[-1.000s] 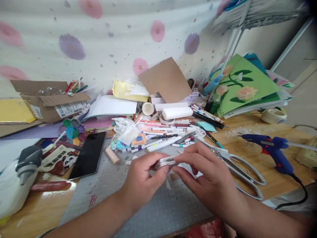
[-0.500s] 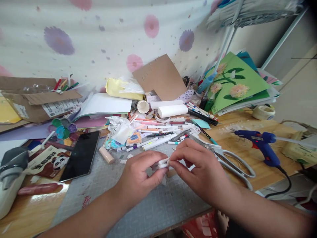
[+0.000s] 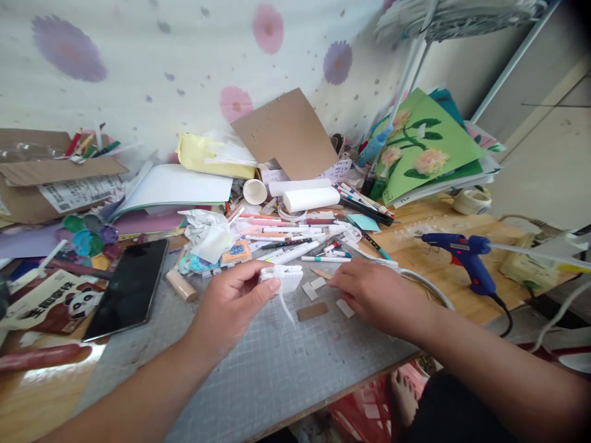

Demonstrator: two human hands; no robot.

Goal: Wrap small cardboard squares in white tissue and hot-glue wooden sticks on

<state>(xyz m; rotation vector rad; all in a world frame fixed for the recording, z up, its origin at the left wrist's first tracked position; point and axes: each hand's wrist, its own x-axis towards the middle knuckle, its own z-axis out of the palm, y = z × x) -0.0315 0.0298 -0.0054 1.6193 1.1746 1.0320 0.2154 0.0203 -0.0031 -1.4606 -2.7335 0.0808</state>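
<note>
My left hand point(image 3: 242, 294) pinches a small white ribbed piece point(image 3: 289, 280) between thumb and fingers, above the grey cutting mat point(image 3: 221, 381). From that piece a thin white strip point(image 3: 286, 309) dangles. My right hand point(image 3: 369, 292) is low over the mat, its fingers curled at the end of a pointed wooden stick point(image 3: 319, 273); the fingertips are partly hidden. Small white scraps point(image 3: 310, 291) and a brown cardboard strip point(image 3: 312, 312) lie between the hands. Scissors point(image 3: 431, 286) show one pale handle behind my right wrist; the rest is covered.
Pens and markers point(image 3: 290, 249) are heaped behind the hands. A blue glue gun point(image 3: 466, 252) stands at right, its cord hanging over the edge. At left lie a black phone point(image 3: 129, 289), a beige cylinder point(image 3: 181, 285) and paint pots point(image 3: 90, 237). A cardboard box point(image 3: 64, 184) sits farther back.
My right hand has let go of the white piece and moved right, down to the wooden stick. My left hand keeps the piece, now tilted into view. The camera view has shifted right.
</note>
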